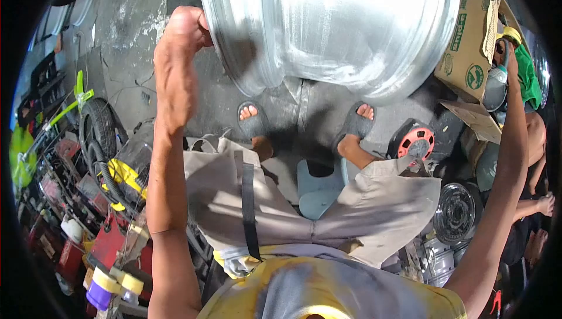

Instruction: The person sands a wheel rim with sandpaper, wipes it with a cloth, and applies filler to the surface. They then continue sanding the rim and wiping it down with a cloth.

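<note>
A large silver wheel rim [342, 38] stands on its side in front of me, its upper part cut off by the frame. At its left edge, my left hand [182, 32] has its fingers curled over the metal lip. Far to the right, my right hand [510, 61] is at the opening of a cardboard box [468, 43]. Its fingers look wrapped on a rounded grey and teal object [496, 84], whose kind I cannot make out. Parts of those fingers are hidden.
Between my sandalled feet is a light blue plastic stool [319, 187]. A red and black reel [414, 142] lies by my right foot. Wheel rims [454, 212] and another person's hand [545, 205] are at right. A tyre [99, 125] and cluttered tools fill the left.
</note>
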{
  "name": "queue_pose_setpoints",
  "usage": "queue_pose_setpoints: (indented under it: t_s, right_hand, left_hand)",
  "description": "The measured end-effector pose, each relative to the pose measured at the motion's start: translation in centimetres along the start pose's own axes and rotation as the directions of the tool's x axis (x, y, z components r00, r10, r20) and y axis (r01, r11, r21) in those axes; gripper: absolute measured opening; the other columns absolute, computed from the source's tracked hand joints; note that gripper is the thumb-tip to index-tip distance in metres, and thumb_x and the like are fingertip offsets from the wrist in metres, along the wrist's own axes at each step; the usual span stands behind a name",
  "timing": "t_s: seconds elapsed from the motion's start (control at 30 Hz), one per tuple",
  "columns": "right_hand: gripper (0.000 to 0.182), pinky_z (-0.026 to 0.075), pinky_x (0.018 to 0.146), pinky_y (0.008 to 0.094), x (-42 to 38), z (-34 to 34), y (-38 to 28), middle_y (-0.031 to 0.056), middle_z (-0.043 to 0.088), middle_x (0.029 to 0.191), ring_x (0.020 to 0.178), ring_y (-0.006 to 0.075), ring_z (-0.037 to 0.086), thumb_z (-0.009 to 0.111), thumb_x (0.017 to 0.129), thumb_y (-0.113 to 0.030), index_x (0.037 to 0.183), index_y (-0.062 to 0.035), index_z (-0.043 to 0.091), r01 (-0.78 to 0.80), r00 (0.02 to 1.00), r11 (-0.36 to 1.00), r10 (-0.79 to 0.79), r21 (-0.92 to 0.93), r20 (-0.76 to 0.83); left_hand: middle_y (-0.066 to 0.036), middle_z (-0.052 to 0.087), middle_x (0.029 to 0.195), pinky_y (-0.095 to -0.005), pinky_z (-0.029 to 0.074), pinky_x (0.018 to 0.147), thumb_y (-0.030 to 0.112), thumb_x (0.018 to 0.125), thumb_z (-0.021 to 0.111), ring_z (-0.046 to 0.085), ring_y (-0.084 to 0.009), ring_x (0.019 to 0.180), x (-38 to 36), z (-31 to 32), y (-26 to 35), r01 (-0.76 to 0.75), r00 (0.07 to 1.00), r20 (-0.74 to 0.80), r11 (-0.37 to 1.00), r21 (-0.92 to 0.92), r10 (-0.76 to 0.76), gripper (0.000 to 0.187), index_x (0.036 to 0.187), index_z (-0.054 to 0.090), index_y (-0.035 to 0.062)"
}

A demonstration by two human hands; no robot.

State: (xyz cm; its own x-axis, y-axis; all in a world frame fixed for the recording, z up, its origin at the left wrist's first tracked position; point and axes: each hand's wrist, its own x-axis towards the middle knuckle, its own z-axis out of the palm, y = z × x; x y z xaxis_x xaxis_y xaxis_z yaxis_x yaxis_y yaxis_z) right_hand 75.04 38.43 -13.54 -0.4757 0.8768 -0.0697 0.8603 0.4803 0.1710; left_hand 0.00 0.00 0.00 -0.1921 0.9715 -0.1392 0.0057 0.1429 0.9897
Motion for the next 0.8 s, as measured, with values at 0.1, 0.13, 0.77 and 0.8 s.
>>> queue_pose_setpoints:
  t_s: [0.1, 0.13, 0.77, 0.8]
  right_hand:
    - [0.039, 0.051, 0.096, 0.0444, 0.2, 0.1, 2.5, 0.0231, 0.067, 0.12, 0.111, 0.0398, 0.064, 0.071, 0.091, -0.028, 0.12, -0.0021, 0.066, 0.171, 0.985, 0.977, -0.165, 0.124, -0.056]
    - [0.039, 0.051, 0.096, 0.0444, 0.5, 0.0, 2.8, 0.0231, 0.067, 0.12, 0.111, 0.0398, 0.064, 0.071, 0.091, -0.028, 0.12, -0.0021, 0.066, 0.177, 0.983, 0.978, -0.169, 0.112, -0.075]
    - [0.033, 0.051, 0.066, 0.0327, -9.8, -28.5, -22.2, 0.0071, 0.069, 0.078, 0.07, 0.0162, 0.066, 0.063, 0.096, -0.031, 0.095, 0.0011, 0.072, 0.031, 0.978, 0.894, 0.065, 0.447, -0.197]
    - [0.031, 0.051, 0.063, 0.03, -11.2, -28.2, -24.5, 0.0044, 0.067, 0.074, 0.067, 0.0124, 0.063, 0.063, 0.095, -0.03, 0.092, -0.0005, 0.071, 0.03, 0.998, 0.833, 0.01, 0.553, -0.069]
  left_hand:
    - [0.004, 0.048, 0.077, -0.0225, 0.034, 0.063, 0.034, 0.107, 0.054, 0.041, -0.0054, 0.071, 0.1, 0.8, -0.6, -0.173, 0.98, -0.032, 0.921, 0.35, 0.196, 0.032, 0.102, 0.061, 0.0032]
    - [0.005, 0.046, 0.077, -0.0218, 0.031, 0.061, 0.032, 0.108, 0.054, 0.038, -0.0043, 0.07, 0.3, 1.0, -0.5, -0.226, 0.967, -0.011, 0.875, 0.428, 0.255, 0.032, 0.1, 0.06, 0.0018]
    - [-0.009, 0.056, 0.072, -0.0378, 0.047, 0.067, 0.035, 0.109, 0.046, 0.056, -0.0168, 0.068, -8.4, 1.4, -2.5, -0.261, 0.958, 0.127, 0.603, 0.754, 0.256, 0.045, 0.089, 0.056, -0.0038]
    - [-0.014, 0.061, 0.074, -0.0407, 0.048, 0.068, 0.034, 0.109, 0.046, 0.06, -0.0225, 0.069, -9.4, 1.5, -2.2, -0.207, 0.976, 0.127, 0.573, 0.793, 0.177, 0.044, 0.091, 0.057, -0.0046]
